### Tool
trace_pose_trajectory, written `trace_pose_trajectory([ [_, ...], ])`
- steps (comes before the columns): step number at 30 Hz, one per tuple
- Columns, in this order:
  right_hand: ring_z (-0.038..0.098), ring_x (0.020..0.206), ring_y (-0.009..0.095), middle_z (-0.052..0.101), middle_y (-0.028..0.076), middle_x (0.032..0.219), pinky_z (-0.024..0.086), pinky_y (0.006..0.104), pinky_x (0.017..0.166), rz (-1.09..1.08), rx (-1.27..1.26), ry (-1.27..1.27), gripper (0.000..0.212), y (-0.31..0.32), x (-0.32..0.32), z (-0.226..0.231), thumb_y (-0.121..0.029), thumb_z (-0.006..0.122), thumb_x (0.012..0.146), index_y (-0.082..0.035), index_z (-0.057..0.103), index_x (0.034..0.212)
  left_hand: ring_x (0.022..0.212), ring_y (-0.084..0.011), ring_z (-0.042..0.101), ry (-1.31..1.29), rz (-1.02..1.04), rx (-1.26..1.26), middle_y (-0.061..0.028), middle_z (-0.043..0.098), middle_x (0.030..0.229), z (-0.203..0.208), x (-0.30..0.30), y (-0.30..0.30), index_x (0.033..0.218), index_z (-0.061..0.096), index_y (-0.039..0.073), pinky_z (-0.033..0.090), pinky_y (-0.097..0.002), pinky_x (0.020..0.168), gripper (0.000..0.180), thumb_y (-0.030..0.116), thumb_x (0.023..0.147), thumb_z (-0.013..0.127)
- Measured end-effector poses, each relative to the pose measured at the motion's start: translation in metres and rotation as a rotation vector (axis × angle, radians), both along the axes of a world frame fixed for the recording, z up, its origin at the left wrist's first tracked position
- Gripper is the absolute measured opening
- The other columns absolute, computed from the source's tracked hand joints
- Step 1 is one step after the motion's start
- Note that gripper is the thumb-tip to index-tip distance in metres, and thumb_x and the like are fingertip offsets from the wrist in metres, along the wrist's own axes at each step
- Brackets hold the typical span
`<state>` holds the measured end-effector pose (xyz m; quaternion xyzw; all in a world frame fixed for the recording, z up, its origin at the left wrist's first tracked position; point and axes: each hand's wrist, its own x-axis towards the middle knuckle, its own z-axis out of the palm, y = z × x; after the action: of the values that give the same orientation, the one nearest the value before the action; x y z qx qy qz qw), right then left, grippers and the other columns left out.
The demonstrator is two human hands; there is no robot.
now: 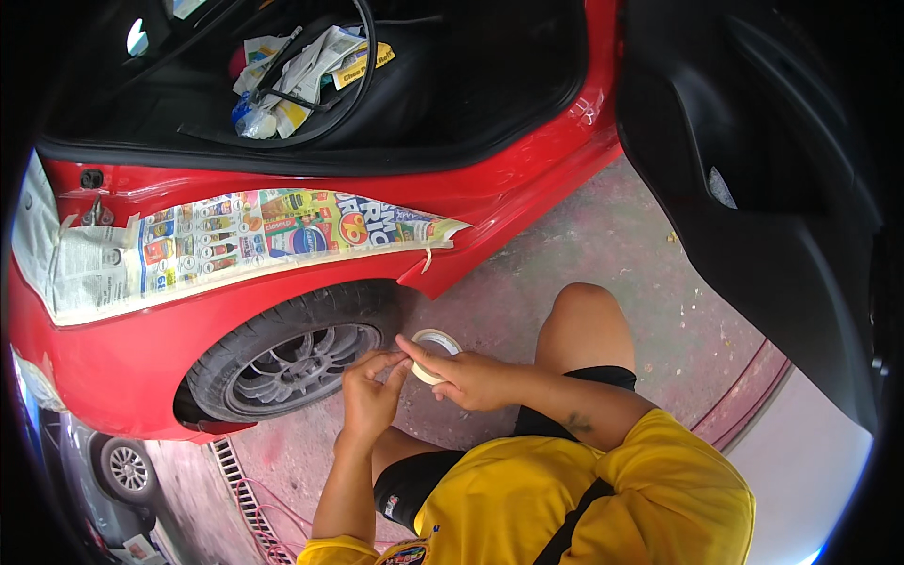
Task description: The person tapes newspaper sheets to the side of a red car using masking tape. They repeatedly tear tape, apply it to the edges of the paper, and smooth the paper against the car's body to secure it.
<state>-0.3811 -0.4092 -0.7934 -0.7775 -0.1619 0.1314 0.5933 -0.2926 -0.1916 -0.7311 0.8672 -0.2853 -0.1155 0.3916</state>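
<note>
My right hand (pixel 466 379) is closed around a cream roll of masking tape (pixel 421 373), its thumb stretched over the ring toward my left hand. At the roll's left edge, the thumb and forefinger of my left hand (pixel 370 388) are pinched together, touching the tip of my right thumb. Whatever lies between those fingertips is too small to make out. Both hands are above my knees, just right of the car wheel (pixel 297 367). Newspaper sheets (pixel 217 240) are taped along the red body panel (pixel 122 363) above the wheel arch.
An open black-lined car door (pixel 772 217) stands on the right. Crumpled newspaper (pixel 320 66) and a black rubber strip (pixel 370 47) lie inside the doorway. A floor grate (pixel 240 499) and a pink hose (pixel 259 518) are at the lower left, near a dark parked car (pixel 85 471).
</note>
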Motion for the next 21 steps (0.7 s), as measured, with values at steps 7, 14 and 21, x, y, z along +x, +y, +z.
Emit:
trace_pose_trajectory([
  [7, 0.077, 0.110, 0.048, 0.076, 0.029, 0.123, 0.057, 0.0539, 0.100, -0.044, 0.094, -0.010, 0.107, 0.007, -0.001, -0.016, -0.008, 0.072, 0.103, -0.027, 0.006, 0.185, 0.094, -0.0250, 0.072, -0.254, 0.008, 0.073, -0.0128, 0.073, 0.107, -0.044, -0.017, 0.009, 0.116, 0.071, -0.001, 0.054, -0.0377, 0.081, 0.017, 0.012, 0.107, 0.077],
  [14, 0.078, 0.100, 0.040, 0.080, 0.024, 0.109, 0.059, 0.0504, 0.085, -0.321, -0.103, -0.295, 0.073, -0.015, 0.019, 0.002, -0.023, 0.078, 0.103, -0.017, 0.049, 0.169, 0.094, -0.0076, 0.060, 0.524, 0.215, -0.421, -0.0018, 0.069, 0.112, -0.038, -0.006, 0.024, 0.105, 0.070, 0.007, 0.047, -0.0266, 0.082, 0.011, 0.009, 0.106, 0.081],
  [21, 0.079, 0.087, 0.027, 0.081, 0.018, 0.106, 0.059, 0.0416, 0.070, -0.758, -0.223, -0.423, 0.039, -0.008, 0.033, -0.023, -0.025, 0.075, 0.106, -0.011, 0.068, 0.142, 0.075, -0.0081, 0.062, 0.330, 0.338, -0.358, -0.0058, 0.072, 0.091, -0.037, -0.030, 0.008, 0.095, 0.066, 0.003, 0.048, -0.0225, 0.072, 0.021, 0.005, 0.104, 0.084],
])
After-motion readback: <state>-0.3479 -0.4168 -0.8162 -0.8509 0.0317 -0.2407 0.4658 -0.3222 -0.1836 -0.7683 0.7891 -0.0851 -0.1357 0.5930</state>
